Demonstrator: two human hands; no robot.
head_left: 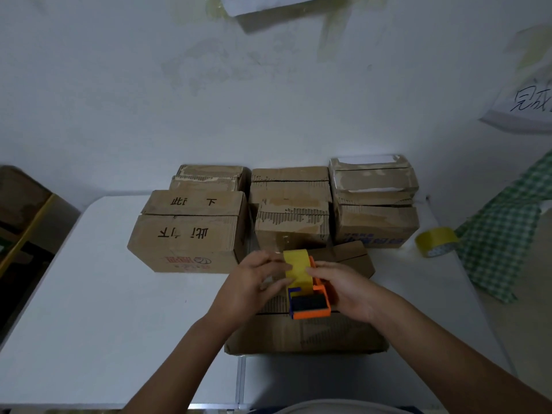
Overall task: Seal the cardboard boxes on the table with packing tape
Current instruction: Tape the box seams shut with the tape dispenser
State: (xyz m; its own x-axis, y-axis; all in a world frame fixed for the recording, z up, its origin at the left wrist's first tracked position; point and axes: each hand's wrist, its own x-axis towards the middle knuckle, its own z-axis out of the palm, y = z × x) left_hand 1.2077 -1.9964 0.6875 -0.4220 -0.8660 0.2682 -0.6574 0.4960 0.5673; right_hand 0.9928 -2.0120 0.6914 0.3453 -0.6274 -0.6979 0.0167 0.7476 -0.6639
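Note:
An orange tape dispenser (312, 306) carrying a yellow tape roll (297, 270) hovers over the nearest cardboard box (304, 334), which lies at the table's front edge. My right hand (343, 289) grips the dispenser from its right side. My left hand (254, 283) pinches at the roll's left face with thumb and fingers. Several more cardboard boxes stand behind in a row: a large printed box (188, 234) on the left, a torn box (292, 225) in the middle, and a blue-lettered box (375, 225) on the right.
A spare roll of yellowish tape (436, 242) lies on the white table (104, 294) at the right, beside a green checked cloth (504, 234). Papers are taped to the white wall behind. A dark shelf (21, 222) stands to the left.

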